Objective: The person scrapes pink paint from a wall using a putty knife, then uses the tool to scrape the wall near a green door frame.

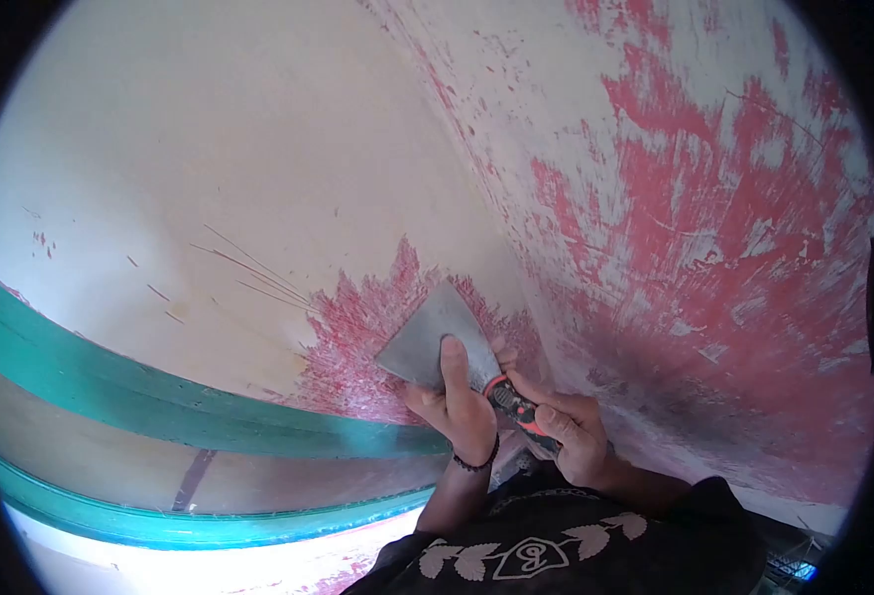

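Note:
A wide putty knife with a grey metal blade point(435, 335) and a red-and-black handle point(516, 409) lies against the wall, its blade edge over a scraped patch point(352, 332) where pink shows through the white coat. My right hand point(578, 431) is wrapped round the handle. With its thumb pressed flat on the blade, my left hand point(465, 409) grips the blade's lower part, its other fingers partly hidden behind the metal. A dark beaded bracelet point(476, 461) circles the left wrist.
The adjoining wall point(714, 218) on the right is streaked white and pink. A green painted band point(159, 382) curves along the lower left, with a second turquoise band point(159, 526) below. Thin scratches point(258, 273) mark the pale wall left of the patch.

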Demonstrator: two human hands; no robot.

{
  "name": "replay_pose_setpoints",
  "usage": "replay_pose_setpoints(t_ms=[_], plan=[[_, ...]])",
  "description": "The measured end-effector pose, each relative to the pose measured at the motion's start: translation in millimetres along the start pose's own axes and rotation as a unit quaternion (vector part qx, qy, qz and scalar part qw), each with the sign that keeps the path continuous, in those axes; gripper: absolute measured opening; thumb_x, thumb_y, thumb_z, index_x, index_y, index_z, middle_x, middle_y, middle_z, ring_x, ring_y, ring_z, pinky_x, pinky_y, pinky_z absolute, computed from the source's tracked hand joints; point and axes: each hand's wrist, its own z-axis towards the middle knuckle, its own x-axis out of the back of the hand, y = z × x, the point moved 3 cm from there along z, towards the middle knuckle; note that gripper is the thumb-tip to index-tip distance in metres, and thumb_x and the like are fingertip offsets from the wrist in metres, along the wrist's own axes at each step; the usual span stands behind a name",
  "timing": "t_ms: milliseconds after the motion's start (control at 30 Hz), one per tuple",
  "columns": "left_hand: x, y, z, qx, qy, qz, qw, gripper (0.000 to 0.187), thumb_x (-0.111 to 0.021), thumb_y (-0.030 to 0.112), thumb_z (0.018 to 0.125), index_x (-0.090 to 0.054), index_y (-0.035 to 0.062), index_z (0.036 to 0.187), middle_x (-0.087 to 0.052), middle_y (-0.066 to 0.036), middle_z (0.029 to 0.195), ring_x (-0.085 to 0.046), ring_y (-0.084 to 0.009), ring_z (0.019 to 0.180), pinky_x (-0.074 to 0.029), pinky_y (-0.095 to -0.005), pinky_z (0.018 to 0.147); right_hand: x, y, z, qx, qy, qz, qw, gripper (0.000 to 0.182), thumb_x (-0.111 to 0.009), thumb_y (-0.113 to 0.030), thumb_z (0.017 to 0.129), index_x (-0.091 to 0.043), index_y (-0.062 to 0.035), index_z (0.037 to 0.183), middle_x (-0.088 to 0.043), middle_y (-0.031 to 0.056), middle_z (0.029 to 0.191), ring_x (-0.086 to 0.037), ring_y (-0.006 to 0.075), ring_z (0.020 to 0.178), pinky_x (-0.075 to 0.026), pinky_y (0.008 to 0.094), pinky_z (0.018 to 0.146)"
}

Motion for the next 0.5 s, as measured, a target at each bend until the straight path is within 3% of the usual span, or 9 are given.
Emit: replay_pose_setpoints(t_ms=[133,233,333,500], plan=[[-1,-1,-3,0.009,0.011,-0.025,1.000,0.026,-0.061,0.016,0.099,-0.059,-0.0094,0.105,-0.070,-0.023,0.076,-0.070,-0.0285,0.058,-0.059,-0.0355,0.052,5,-7,-1,0.008,-0.045,0.035,0.998,0.047,-0.045,-0.017,0.108,-0.048,0.0130,0.143,-0.060,0.0212,0.141,-0.056,0.0200,0.130,-0.038,0.0313,0.112],[-3,-3,-7,0.010,0.015,-0.022,1.000,0.026,-0.060,0.015,0.100,-0.059,-0.0098,0.106,-0.070,-0.022,0.076,-0.070,-0.0280,0.059,-0.060,-0.0357,0.053,12,-6,-4,-0.028,-0.038,0.007,0.999,0.047,-0.044,-0.018,0.108,-0.049,0.0133,0.143,-0.059,0.0216,0.141,-0.054,0.0200,0.132,-0.036,0.0321,0.114],[-9,1,4,-0.017,-0.010,0.006,1.000,0.026,-0.060,0.014,0.100,-0.060,-0.0099,0.108,-0.070,-0.021,0.077,-0.071,-0.0271,0.060,-0.060,-0.0355,0.054,11,15,4,0.038,-0.024,0.026,0.999,0.047,-0.044,-0.018,0.108,-0.049,0.0133,0.143,-0.059,0.0205,0.142,-0.056,0.0191,0.128,-0.037,0.0322,0.113],[-5,1,27,-0.090,-0.021,0.079,0.993,0.027,-0.060,0.015,0.100,-0.059,-0.0099,0.109,-0.070,-0.021,0.079,-0.070,-0.0276,0.060,-0.060,-0.0352,0.054,-2,-3,7,-0.038,-0.005,0.059,0.998,0.048,-0.042,-0.018,0.109,-0.046,0.0127,0.145,-0.056,0.0188,0.145,-0.056,0.0188,0.126,-0.038,0.0325,0.113]])
